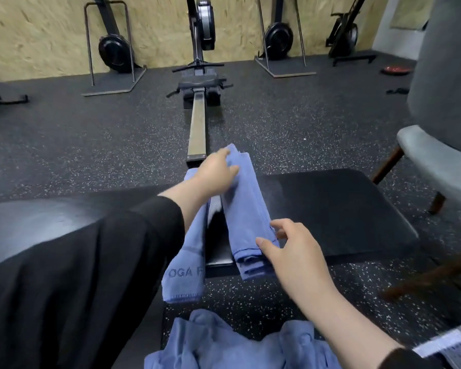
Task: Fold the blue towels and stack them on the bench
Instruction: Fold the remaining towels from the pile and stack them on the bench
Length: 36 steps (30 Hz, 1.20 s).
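Your left hand (218, 170) lies with relaxed fingers on the far end of a folded blue towel (246, 209), which runs across the black bench (338, 209). Your right hand (290, 249), fingers loosely curled, touches the towel's near end without clearly gripping it. A second towel (186, 272) hangs over the bench's near edge to the left. Crumpled blue towels (224, 344) lie nearest you. A rowing machine (197, 113) stretches away across the speckled floor (91, 145).
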Tool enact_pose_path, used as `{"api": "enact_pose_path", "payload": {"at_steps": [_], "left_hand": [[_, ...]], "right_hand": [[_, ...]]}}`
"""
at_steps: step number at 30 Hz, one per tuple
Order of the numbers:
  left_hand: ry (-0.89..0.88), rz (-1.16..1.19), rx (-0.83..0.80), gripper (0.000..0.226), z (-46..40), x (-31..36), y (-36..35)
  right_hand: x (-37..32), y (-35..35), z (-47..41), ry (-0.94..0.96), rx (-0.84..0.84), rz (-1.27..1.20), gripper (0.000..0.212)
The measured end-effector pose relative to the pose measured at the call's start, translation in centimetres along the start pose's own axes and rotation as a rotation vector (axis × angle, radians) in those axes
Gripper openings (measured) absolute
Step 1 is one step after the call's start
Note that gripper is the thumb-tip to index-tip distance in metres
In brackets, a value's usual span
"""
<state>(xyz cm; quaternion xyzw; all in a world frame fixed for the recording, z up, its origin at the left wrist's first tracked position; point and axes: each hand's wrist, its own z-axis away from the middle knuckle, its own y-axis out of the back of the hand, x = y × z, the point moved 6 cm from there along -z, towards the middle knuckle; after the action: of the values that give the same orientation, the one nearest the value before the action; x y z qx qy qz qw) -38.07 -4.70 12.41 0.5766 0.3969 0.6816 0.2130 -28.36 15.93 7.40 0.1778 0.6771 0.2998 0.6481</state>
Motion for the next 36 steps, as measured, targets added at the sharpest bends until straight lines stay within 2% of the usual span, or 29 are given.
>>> {"api": "enact_pose_path", "payload": {"at_steps": [1, 3, 5, 7, 9, 13, 16, 18, 20, 23, 25, 27, 28, 32, 36], "left_hand": [[-0.06, -0.036, 0.017, 0.038, 1.2, -0.6, -1.3], [-0.122, 0.02, 0.087, 0.048, 3.9, -1.9, -3.5], [-0.013, 0.21, 0.15, 0.059, 6.0, -3.2, -4.6], [0.122, 0.429, 0.169, 0.059, 6.6, -4.0, -5.2], [0.144, 0.557, 0.185, 0.055, 6.0, -3.8, -5.1], [0.145, 0.676, 0.174, 0.044, 3.7, -3.1, -4.3], [0.115, 0.671, 0.198, 0.041, 2.3, -3.1, -4.0], [0.095, 0.56, 0.17, 0.041, 1.7, -3.2, -4.5], [0.034, 0.3, 0.123, 0.045, 1.4, -3.4, -5.2], [-0.064, 0.021, 0.187, 0.043, 1.2, -3.1, -5.4], [-0.128, -0.029, 0.159, 0.039, 1.1, -2.4, -5.7], [-0.132, 0.016, 0.043, 0.043, 1.3, -2.1, -6.3], [-0.129, 0.015, 0.037, 0.047, 1.6, -1.9, -6.2], [-0.242, -0.157, 0.2, 0.043, 4.4, -1.0, -4.9], [-0.257, -0.346, -0.01, 0.053, 7.1, -1.1, -7.0]], "right_hand": [[0.3, -0.1, 0.1, 0.018, 0.013, 0.024, 0.041], [0.4, -0.2, 0.4, 0.056, 0.042, 0.035, 0.042], [0.4, -0.4, 0.6, 0.108, 0.076, 0.046, 0.046], [0.2, -0.9, 0.6, 0.174, 0.075, 0.069, 0.046], [0.0, -1.5, 0.6, 0.237, 0.054, 0.117, 0.042], [0.5, -2.7, 0.6, 0.325, 0.023, 0.108, 0.037], [1.1, -3.0, 0.8, 0.369, 0.091, 0.083, 0.038], [1.4, -3.0, 0.9, 0.419, 0.151, 0.099, 0.039], [1.6, -3.3, 0.8, 0.463, 0.172, 0.145, 0.038], [1.6, -3.7, 0.9, 0.51, 0.153, 0.178, 0.046], [1.7, -3.7, 0.9, 0.518, 0.147, 0.177, 0.049], [1.9, -3.4, 0.8, 0.496, 0.146, 0.145, 0.05], [2.0, -3.2, 0.8, 0.48, 0.147, 0.123, 0.05], [2.2, -2.0, 0.9, 0.44, 0.183, 0.02, 0.044], [2.0, -0.8, 0.6, 0.426, 0.2, -0.022, 0.041]]}}
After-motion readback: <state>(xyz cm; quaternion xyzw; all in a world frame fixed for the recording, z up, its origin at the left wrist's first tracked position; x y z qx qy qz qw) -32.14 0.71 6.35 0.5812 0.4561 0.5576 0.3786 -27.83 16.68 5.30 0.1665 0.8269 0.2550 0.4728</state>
